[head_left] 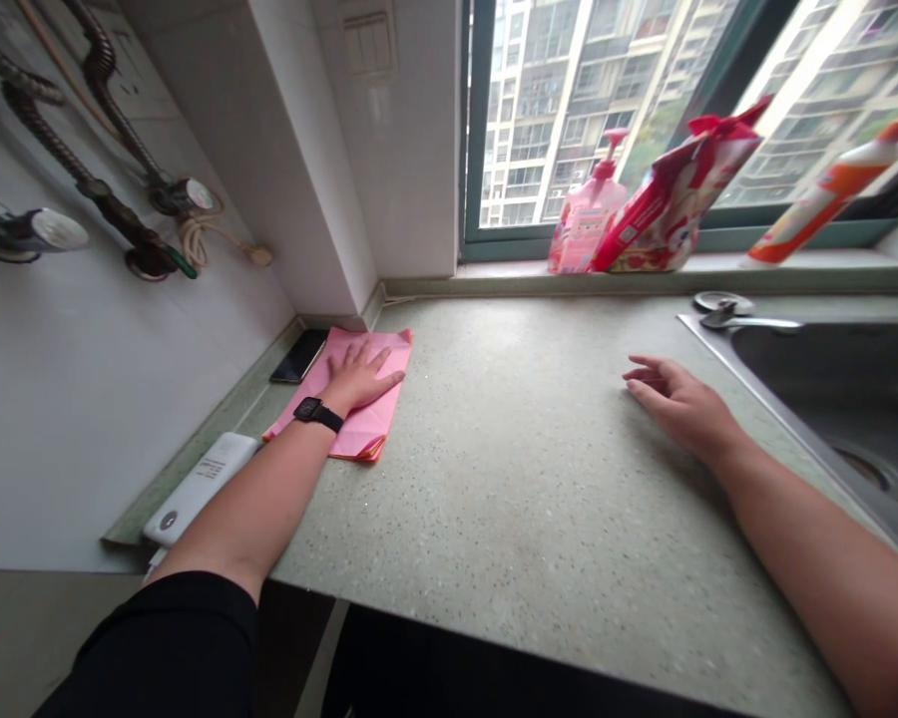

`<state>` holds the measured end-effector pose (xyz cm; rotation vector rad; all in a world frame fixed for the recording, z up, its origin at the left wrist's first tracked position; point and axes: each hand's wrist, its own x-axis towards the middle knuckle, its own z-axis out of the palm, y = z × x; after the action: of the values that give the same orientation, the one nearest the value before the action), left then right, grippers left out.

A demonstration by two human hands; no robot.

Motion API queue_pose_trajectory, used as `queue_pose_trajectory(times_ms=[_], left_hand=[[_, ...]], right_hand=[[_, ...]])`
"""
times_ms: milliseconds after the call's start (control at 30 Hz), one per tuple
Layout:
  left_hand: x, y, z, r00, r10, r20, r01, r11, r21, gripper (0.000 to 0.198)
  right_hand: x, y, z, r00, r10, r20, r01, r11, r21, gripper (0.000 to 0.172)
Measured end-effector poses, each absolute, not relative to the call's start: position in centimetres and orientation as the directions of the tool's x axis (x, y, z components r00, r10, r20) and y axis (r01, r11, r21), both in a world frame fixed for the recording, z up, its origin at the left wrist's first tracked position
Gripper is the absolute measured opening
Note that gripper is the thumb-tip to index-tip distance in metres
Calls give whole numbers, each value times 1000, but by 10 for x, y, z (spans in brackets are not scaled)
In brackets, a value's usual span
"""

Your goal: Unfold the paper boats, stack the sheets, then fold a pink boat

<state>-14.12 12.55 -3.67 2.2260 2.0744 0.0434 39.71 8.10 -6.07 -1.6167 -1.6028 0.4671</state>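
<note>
My left hand lies flat with fingers spread on a folded pink cloth in the far left corner of the speckled green countertop. A black watch sits on that wrist. My right hand rests on the counter to the right, fingers stretched out and holding nothing, a short way left of the steel sink.
A dark phone lies beside the cloth by the wall. A white power bank sits at the counter's left edge. On the window sill stand a pink pump bottle, a red pouch and an orange bottle. Pipes and valves hang on the left wall.
</note>
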Motion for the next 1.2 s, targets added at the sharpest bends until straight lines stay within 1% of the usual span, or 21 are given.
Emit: queue_pose_trajectory(times_ms=[133,400,533,600,667,733,800,933,1033,1200], left_hand=[[-140,124,-34,55,997,-49,993,-49,106,91],[-139,122,-28,61,996,-63,994,-54,98,93],[-137,119,-28,28,999,-36,996,-25,91,91],[-135,118,-30,10,1000,3,997,-10,73,87],[-134,116,-31,10,997,78,999,-14,43,79],[-133,115,-32,43,984,172,999,-46,18,69],[-132,112,-32,90,968,233,996,-94,4,59],[-129,105,-28,166,957,238,986,-166,-18,48],[-123,98,-23,208,952,225,978,-199,-61,42],[-116,88,-18,229,955,191,972,-212,-103,45]], right_hand=[[396,77,-57,126,956,266,662,119,-740,50],[394,74,-53,120,954,274,645,135,-752,49],[392,75,-54,112,950,291,665,146,-732,47],[392,76,-55,108,947,303,668,157,-727,46],[393,77,-57,106,944,312,668,165,-726,45],[393,78,-58,106,944,312,667,165,-727,45],[394,79,-58,108,945,309,665,163,-729,45],[393,78,-56,104,947,304,664,161,-730,45],[392,78,-55,106,947,303,675,156,-721,44],[393,79,-56,112,945,307,690,148,-709,42]])
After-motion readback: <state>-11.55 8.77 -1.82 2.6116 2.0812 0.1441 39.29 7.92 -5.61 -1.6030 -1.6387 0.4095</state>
